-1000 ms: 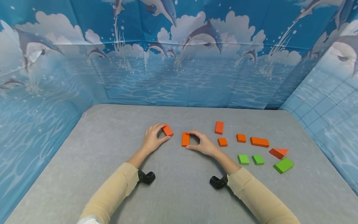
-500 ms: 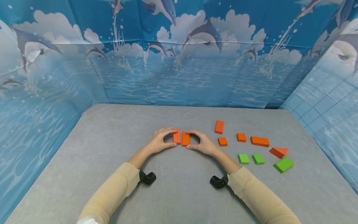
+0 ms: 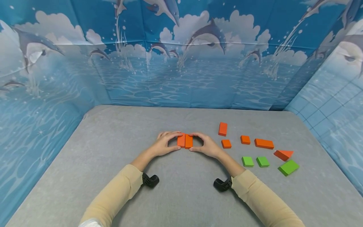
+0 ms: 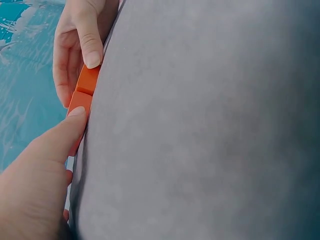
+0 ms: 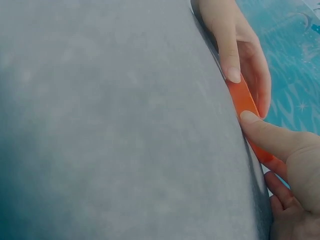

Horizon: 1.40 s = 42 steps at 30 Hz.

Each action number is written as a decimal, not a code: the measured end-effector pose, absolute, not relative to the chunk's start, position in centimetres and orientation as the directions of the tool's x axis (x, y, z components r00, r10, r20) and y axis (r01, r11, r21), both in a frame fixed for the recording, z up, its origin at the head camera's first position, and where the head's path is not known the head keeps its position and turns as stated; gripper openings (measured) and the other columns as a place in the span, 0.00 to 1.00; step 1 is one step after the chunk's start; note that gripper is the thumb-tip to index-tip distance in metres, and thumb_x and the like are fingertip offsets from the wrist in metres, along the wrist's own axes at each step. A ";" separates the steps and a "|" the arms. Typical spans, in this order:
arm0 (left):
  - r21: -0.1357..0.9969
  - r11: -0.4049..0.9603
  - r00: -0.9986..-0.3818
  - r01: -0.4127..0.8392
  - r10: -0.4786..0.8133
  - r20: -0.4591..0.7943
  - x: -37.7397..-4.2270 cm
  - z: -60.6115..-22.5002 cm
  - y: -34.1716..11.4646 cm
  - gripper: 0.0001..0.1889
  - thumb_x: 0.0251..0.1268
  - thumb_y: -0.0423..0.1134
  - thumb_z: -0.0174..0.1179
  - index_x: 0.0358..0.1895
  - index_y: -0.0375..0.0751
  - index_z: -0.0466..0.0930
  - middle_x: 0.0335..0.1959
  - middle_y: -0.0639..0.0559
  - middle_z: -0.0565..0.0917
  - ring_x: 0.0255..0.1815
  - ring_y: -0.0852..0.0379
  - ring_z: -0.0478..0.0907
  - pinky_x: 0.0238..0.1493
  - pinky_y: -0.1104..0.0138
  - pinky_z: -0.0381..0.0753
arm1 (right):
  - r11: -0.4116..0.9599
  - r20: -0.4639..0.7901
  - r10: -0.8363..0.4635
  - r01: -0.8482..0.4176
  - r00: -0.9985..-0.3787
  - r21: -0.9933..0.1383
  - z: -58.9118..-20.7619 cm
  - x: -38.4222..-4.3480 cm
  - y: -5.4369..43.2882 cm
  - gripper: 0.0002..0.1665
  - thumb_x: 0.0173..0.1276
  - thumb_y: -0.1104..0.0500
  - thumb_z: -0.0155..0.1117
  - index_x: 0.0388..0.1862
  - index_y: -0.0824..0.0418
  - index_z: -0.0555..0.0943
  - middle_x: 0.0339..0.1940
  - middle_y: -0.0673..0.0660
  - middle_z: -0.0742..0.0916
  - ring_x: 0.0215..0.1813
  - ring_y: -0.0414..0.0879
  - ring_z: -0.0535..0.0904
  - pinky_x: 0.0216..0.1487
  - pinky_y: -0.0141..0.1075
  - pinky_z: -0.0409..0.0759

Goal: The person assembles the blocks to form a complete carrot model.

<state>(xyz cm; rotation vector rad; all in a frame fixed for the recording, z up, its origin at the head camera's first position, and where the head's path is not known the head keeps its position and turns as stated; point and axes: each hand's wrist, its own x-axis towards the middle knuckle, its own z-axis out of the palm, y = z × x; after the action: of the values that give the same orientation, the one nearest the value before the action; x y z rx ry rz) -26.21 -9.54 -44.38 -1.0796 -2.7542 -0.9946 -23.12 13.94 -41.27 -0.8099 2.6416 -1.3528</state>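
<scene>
Red-orange block [image 3: 181, 141] and orange block [image 3: 188, 142] side by side on the gray table [image 3: 181, 195], long sides meeting at a thin seam, about midway between left and right edges and fairly near the far edge. At the first, left hand [image 3: 162, 145] with fingers holding it end to end: thumb at the near end, fingertips at the far end. At the second, right hand [image 3: 207, 146] with the same hold, a rounded gap between palm and block. Well apart from the pair, toward the table's far right corner, a scatter of other pieces: red-orange oblong [image 3: 222, 129] closest to the far edge, small orange square [image 3: 226, 144] on its near side, then, toward the right edge, second orange square [image 3: 245, 140], long orange bar [image 3: 264, 143] and orange wedge [image 3: 284, 154]. Farther from the far edge, two light-green squares [image 3: 247, 161] [image 3: 263, 162] near each other but apart, and green oblong [image 3: 288, 167] close beside the wedge, contact hard to tell. On each wrist, a black device [image 3: 150, 180] [image 3: 223, 184]; above them, beige sleeves [image 3: 114, 190] [image 3: 262, 197]. Beyond the far edge, blue cloth [image 3: 181, 78] printed with dolphins, clouds and water.
</scene>
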 end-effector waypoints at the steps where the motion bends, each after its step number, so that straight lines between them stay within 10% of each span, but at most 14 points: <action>1: 0.554 0.557 -0.759 0.619 0.606 0.239 -26.2 -44.4 -9.5 0.29 0.57 0.48 0.62 0.63 0.49 0.69 0.65 0.47 0.68 0.63 0.45 0.62 0.61 0.45 0.49 | 0.477 0.171 -0.481 -0.420 -0.860 -0.772 -40.8 -22.8 13.9 0.32 0.53 0.66 0.69 0.57 0.74 0.71 0.58 0.69 0.75 0.64 0.62 0.64 0.63 0.54 0.57; 31: 0.647 0.569 -0.825 0.508 0.536 0.178 -26.0 -44.2 -9.5 0.24 0.65 0.47 0.54 0.63 0.47 0.69 0.61 0.49 0.72 0.62 0.47 0.63 0.64 0.48 0.45 | 0.450 0.133 -0.519 -0.402 -0.845 -0.797 -42.8 -25.4 15.4 0.37 0.54 0.56 0.71 0.62 0.63 0.70 0.61 0.61 0.74 0.64 0.56 0.65 0.63 0.52 0.60; 42: 0.630 0.561 -0.812 0.537 0.546 0.206 -26.2 -44.4 -9.5 0.24 0.65 0.46 0.55 0.63 0.45 0.69 0.62 0.47 0.71 0.65 0.47 0.61 0.65 0.48 0.46 | 0.558 0.100 -0.238 -0.220 -0.966 -0.800 -39.6 -27.5 22.1 0.33 0.61 0.59 0.64 0.64 0.66 0.66 0.63 0.66 0.70 0.63 0.61 0.63 0.61 0.53 0.62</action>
<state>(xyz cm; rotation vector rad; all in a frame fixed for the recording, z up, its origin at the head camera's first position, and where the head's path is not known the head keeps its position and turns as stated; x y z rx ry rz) -26.22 -9.53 -44.44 -0.9674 -2.7868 -1.1170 -27.45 22.14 -39.56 -0.4046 2.7553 -1.4106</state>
